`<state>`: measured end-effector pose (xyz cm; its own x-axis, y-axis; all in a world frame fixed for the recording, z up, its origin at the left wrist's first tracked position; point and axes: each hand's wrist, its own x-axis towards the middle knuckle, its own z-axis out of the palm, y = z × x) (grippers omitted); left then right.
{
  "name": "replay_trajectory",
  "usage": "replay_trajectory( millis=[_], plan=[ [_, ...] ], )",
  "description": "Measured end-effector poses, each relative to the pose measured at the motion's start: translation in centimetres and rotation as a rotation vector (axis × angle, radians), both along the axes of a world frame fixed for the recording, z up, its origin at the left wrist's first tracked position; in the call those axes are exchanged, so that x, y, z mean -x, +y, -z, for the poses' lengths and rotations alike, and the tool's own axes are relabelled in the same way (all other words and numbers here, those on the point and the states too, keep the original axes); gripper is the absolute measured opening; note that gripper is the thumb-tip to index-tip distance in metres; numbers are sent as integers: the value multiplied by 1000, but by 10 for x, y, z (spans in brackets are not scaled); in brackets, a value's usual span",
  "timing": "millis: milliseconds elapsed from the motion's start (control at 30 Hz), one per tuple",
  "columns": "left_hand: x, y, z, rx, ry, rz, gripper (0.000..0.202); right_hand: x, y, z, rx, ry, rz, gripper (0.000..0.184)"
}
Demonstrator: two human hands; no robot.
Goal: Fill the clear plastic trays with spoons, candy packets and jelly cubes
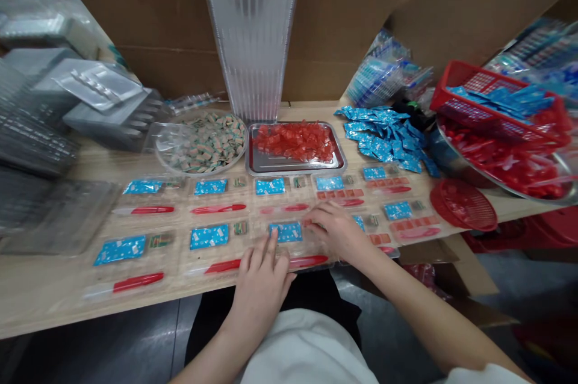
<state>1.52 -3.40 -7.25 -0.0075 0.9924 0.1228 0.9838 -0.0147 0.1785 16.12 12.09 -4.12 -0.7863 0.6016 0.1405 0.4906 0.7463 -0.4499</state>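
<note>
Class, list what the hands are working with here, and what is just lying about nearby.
Working with: left hand, right hand, clear plastic trays, blue packets, red sticks.

Lying about: steel tray of red pieces, red plastic basket, stack of clear trays.

Even indoor light is brightening the whole scene, and only soft shadows are falling. The metal tray (295, 164) near the middle is throwing glare, while the clear plastic stack (250, 29) at 12 o'clock is smearing into blur. The plastic trays (31, 143) at 9 o'clock are blurring too, and the wide lens is bending the edge of the table (45, 306) at 8 o'clock.
</note>
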Motion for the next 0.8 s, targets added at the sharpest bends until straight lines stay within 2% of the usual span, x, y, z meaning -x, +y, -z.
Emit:
replay_trajectory(
  millis=[167, 367, 467, 533, 633, 700, 800],
  plan=[
    [0, 1, -5, 13, -8, 5, 19, 4, 3, 6, -95, -4, 4, 15],
    [-3, 3, -7, 15, -23, -9, 16, 5, -1, 13, -91, -5, -37, 14],
    [-1, 2, -7, 21, -34, -9, 14, 1, 7, 13, -99, -5, -50, 12],
    [1, 3, -7, 26, -57, -5, 16, -2, 26, 10, -81, 34, 13, 14],
    [7, 3, -8, -5, -101, 19, 18, 6, 69, 4, -75, 42, 267, 15],
    [11, 4, -7, -46, -118, 47, 17, 24, 98, 4, -88, -59, 370, 15],
    [13, 5, -6, -89, -142, 64, 19, 59, 131, 12, -121, -231, 434, 16]
  ],
)
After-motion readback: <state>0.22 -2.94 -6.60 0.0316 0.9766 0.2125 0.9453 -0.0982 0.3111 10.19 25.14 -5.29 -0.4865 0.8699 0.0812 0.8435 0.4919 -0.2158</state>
